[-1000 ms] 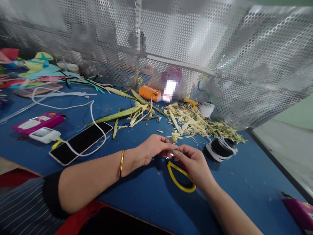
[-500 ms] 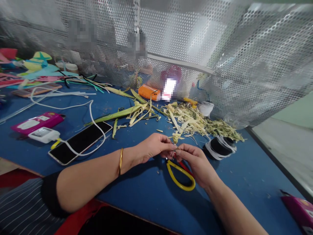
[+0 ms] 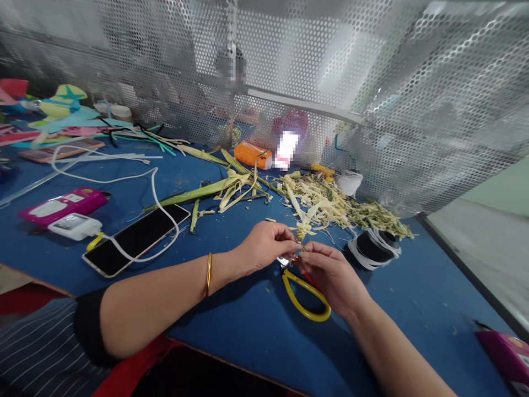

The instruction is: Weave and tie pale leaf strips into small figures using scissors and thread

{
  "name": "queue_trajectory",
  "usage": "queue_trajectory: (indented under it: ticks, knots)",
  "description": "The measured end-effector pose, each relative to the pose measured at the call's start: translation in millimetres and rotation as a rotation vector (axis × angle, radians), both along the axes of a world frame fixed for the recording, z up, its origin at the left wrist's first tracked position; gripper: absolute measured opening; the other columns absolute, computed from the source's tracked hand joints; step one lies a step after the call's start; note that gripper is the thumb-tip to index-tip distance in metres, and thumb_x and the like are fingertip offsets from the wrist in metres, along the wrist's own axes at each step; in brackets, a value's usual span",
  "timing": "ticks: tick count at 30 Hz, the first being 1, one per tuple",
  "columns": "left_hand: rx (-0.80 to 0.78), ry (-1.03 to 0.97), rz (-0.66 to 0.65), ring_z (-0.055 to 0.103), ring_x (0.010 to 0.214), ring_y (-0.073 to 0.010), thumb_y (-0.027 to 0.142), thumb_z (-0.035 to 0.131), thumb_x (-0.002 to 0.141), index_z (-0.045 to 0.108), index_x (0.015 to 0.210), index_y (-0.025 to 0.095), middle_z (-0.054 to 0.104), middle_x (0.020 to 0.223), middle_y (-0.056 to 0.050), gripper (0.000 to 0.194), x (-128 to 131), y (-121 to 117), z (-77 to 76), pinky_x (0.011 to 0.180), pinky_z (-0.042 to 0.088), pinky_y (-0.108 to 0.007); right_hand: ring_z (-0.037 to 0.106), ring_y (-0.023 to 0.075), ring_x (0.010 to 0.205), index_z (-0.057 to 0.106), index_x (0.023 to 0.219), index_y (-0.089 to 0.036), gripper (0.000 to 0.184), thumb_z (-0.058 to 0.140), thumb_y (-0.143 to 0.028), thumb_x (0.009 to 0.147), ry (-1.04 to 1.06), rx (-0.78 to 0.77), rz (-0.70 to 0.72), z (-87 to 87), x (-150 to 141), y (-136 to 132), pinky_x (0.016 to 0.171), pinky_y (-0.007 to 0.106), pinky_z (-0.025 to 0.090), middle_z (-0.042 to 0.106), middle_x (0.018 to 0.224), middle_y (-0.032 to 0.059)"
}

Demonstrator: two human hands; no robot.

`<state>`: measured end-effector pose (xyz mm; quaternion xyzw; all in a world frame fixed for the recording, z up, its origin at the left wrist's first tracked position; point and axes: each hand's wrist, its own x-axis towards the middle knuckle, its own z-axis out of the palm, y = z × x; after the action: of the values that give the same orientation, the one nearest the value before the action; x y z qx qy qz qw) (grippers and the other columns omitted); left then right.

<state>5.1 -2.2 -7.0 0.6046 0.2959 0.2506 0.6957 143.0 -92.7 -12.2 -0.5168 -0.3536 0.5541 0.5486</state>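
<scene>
My left hand (image 3: pixel 266 245) and my right hand (image 3: pixel 334 274) meet over the table, thumbs and fingers pinched together. Between their fingertips is a small braided leaf piece (image 3: pixel 303 231), pale yellow-green, its loose strips fanning out at the top. The exact spot where each fingertip grips is partly hidden. Just below the hands lie scissors (image 3: pixel 314 317) with a yellow loop handle and a red one; my right hand covers part of them.
Beyond the hands is a heap of shredded leaf strips (image 3: pixel 318 207), with long green leaves (image 3: pixel 194 193) to its left. A black spool with white cord (image 3: pixel 374 249) stands right. A dark phone (image 3: pixel 136 242), white cable and purple pack (image 3: pixel 66 205) lie left. Perforated sheeting (image 3: pixel 297 60) closes the back.
The braided piece has shifted slightly right and now stands a little higher between my fingers. My left hand has moved slightly right, and more of the scissors' metal shows.
</scene>
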Motion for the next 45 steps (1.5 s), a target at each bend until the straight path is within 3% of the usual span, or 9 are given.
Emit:
queue_trajectory:
  ticks: [6,9,14,22,27,31,39,42,45]
  knots:
    - [-0.204,0.013,-0.005,0.053,0.058,-0.0093,0.030,0.074,0.071,0.066,0.067,0.014,0.061,0.062,0.000,0.018,-1.5,-1.8,4.4,0.064,0.044,-0.026,0.044,0.0117,0.059,0.060,0.061,-0.017,0.025,0.073,-0.037,0.071,-0.245,0.046,-0.037,-1.8,-0.6,-0.2,0.058,0.026,0.033,0.054,0.058,-0.0014]
    - [-0.205,0.021,-0.013,0.050,0.055,-0.0088,0.036,0.077,0.066,0.065,0.064,0.014,0.058,0.058,0.001,0.025,-2.0,-0.7,3.0,0.059,0.039,-0.025,0.044,0.0118,0.059,0.059,0.060,-0.017,0.028,0.072,-0.039,0.070,-0.295,0.055,-0.017,-3.4,-2.4,0.1,0.059,0.026,0.034,0.053,0.058,-0.0016]
    - [-0.199,0.030,0.017,0.046,0.051,-0.0073,0.025,0.075,0.069,0.062,0.060,0.013,0.055,0.053,0.003,0.020,-1.1,-0.6,0.7,0.056,0.036,-0.024,0.048,0.0137,0.061,0.060,0.064,-0.018,0.032,0.067,-0.047,0.076,-0.421,0.085,0.003,-2.5,-3.2,0.8,0.060,0.027,0.036,0.058,0.062,0.0001]
    - [-0.239,0.043,0.001,0.048,0.050,-0.0082,0.025,0.079,0.064,0.061,0.056,0.014,0.058,0.053,0.001,0.023,-1.1,-0.7,6.7,0.056,0.037,-0.025,0.049,0.0162,0.064,0.061,0.064,-0.020,0.030,0.056,-0.042,0.084,-0.767,0.174,-0.104,-1.9,2.9,-0.3,0.062,0.028,0.038,0.060,0.064,0.0015]
    - [-0.244,0.042,0.076,0.047,0.051,-0.0081,0.022,0.077,0.065,0.061,0.056,0.014,0.056,0.053,0.002,0.020,0.8,-0.8,5.0,0.058,0.039,-0.026,0.046,0.0134,0.055,0.062,0.063,-0.019,0.035,0.064,-0.051,0.076,-0.539,0.067,-0.051,1.1,-3.7,-0.5,0.052,0.026,0.034,0.059,0.060,0.0012]
    - [-0.188,0.031,0.091,0.043,0.049,-0.0075,0.021,0.076,0.066,0.058,0.052,0.015,0.052,0.050,0.002,0.023,0.6,-0.8,3.5,0.056,0.037,-0.026,0.041,0.0110,0.052,0.061,0.061,-0.018,0.034,0.070,-0.049,0.070,-0.501,0.024,-0.046,0.2,-4.0,0.0,0.050,0.025,0.030,0.055,0.055,-0.0011]
    - [-0.119,0.084,0.048,0.044,0.049,-0.0084,0.030,0.080,0.062,0.057,0.050,0.016,0.053,0.048,0.001,0.029,-3.0,1.7,7.3,0.052,0.035,-0.026,0.042,0.0132,0.058,0.055,0.062,-0.020,0.026,0.059,-0.037,0.081,-0.695,0.147,-0.032,-1.5,4.4,-1.0,0.056,0.026,0.033,0.051,0.059,-0.0016]
    - [-0.123,0.076,0.058,0.045,0.049,-0.0085,0.025,0.077,0.064,0.058,0.051,0.015,0.055,0.049,0.000,0.025,-1.9,-0.1,7.2,0.053,0.035,-0.026,0.041,0.0131,0.057,0.053,0.061,-0.020,0.023,0.056,-0.031,0.082,-0.852,0.198,-0.048,-3.3,2.8,-1.6,0.055,0.026,0.032,0.049,0.057,-0.0028]
    - [-0.154,0.047,0.096,0.047,0.050,-0.0082,0.017,0.072,0.067,0.058,0.051,0.015,0.055,0.050,0.001,0.022,-0.1,-1.3,6.5,0.056,0.038,-0.026,0.039,0.0126,0.055,0.051,0.059,-0.021,0.025,0.056,-0.032,0.082,-0.850,0.188,-0.063,-5.3,-0.5,-1.8,0.053,0.025,0.030,0.046,0.054,-0.0036]
